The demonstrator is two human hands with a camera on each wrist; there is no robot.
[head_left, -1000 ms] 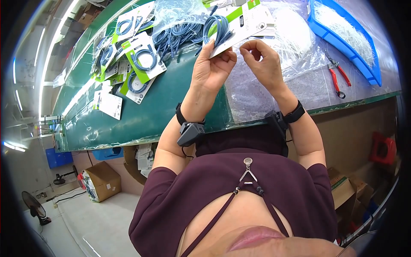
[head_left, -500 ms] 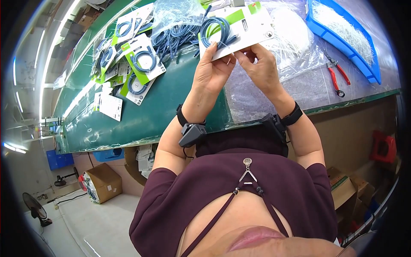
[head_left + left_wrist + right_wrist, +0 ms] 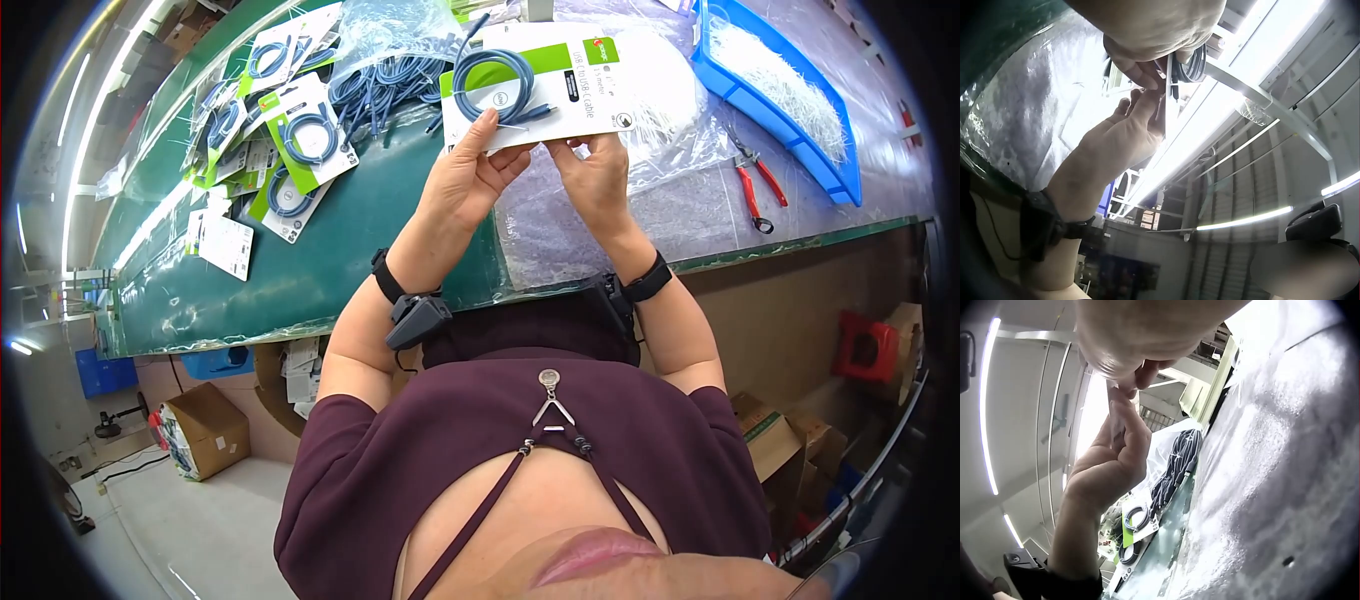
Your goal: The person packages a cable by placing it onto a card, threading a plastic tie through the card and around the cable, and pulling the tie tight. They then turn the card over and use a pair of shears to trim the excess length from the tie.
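Observation:
A white and green card (image 3: pixel 550 62) faces up in the head view, with a coiled blue-grey cable (image 3: pixel 526 78) lying on its left part. The left hand (image 3: pixel 463 185) pinches the card's lower left edge, thumb on the front by the coil, fingers behind. At the lower right edge the right hand (image 3: pixel 597 185) grips the card, its fingertips partly hidden behind it. In the left wrist view the card is edge-on, the cable (image 3: pixel 1192 65) beside the left hand (image 3: pixel 1154 25) and the right hand (image 3: pixel 1125 137) below. The right wrist view shows the left hand (image 3: pixel 1110 465) at the card's edge.
Carded cables (image 3: pixel 310 135) lie piled at the left, beside a heap of loose cables (image 3: pixel 400 85) under clear plastic. Red-handled pliers (image 3: pixel 750 190) and a blue tray (image 3: pixel 765 95) of thin clear strips are at the right. A plastic bag (image 3: pixel 670 110) lies behind the right hand.
The right hand has come to the card's lower edge from apart. The card has turned flatter toward the head camera, its printed front now in fuller view. The head view has shifted slightly.

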